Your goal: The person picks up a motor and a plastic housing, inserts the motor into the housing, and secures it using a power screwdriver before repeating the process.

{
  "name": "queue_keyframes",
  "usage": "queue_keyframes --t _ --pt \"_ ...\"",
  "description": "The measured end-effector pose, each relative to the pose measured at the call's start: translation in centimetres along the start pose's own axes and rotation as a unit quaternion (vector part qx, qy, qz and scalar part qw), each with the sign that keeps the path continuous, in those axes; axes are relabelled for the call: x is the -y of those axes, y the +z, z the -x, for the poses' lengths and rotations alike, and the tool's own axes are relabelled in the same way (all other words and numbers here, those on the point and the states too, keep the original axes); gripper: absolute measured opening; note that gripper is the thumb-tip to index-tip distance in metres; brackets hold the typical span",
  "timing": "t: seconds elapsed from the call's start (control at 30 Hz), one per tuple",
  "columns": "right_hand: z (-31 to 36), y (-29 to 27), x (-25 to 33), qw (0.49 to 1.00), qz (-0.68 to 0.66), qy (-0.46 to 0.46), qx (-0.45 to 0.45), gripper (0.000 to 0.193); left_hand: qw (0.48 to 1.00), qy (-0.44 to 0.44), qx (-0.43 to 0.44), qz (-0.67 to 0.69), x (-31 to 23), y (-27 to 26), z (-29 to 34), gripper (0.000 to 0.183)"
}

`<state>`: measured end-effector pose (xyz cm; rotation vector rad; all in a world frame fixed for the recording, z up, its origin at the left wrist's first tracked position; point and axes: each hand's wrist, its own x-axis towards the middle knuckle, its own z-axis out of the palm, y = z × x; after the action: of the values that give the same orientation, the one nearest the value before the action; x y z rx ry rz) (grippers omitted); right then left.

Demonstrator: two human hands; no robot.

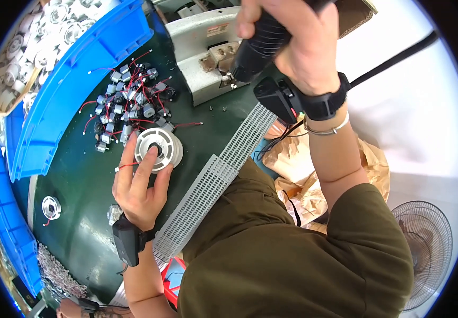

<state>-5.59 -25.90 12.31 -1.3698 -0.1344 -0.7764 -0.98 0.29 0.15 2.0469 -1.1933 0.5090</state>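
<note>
My left hand (140, 191) rests on a round white plastic housing (175, 152) on the green table. One finger presses at its centre, and the others lie around its rim. A short red wire sticks out beside these fingers. My right hand (311, 50) grips a black power screwdriver (265, 45), pointing it down and left. The screwdriver's tip is beside a metal screw feeder (207, 63) at the back. Just beyond the housing lies a pile of small motors (128, 100) with red wires.
Blue bins (80, 69) line the left, the far one full of white plastic parts (38, 47). A single white part with a red wire (51, 208) lies at left. A perforated strip (213, 175) edges the table. Another person's forearm (107, 311) shows bottom left; a fan (425, 249) stands right.
</note>
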Motion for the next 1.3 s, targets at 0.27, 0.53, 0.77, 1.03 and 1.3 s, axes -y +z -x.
queue_keyframes --t 0.27,0.53,0.77,1.03,1.3 --pt "0.5 5.0 -0.3 0.980 -0.182 0.023 0.080 0.030 0.999 0.005 -0.035 0.008 0.0 0.4 -0.2 0.036" --pt "0.0 8.9 -1.8 0.954 -0.242 0.083 0.154 0.032 0.998 0.000 -0.055 0.011 -0.3 0.5 -0.2 0.032" --pt "-0.9 9.2 -2.8 0.954 -0.148 -0.095 0.241 0.033 0.998 -0.001 -0.058 0.013 -0.3 0.6 -0.4 0.032" --pt "0.9 9.5 -1.0 0.982 -0.129 0.068 0.123 0.035 0.998 -0.004 -0.058 0.016 -0.4 0.7 -0.3 0.032" --pt "-0.5 9.1 -2.3 0.959 -0.083 -0.091 0.255 0.036 0.999 -0.017 -0.046 0.024 -0.7 0.7 -0.2 0.034"
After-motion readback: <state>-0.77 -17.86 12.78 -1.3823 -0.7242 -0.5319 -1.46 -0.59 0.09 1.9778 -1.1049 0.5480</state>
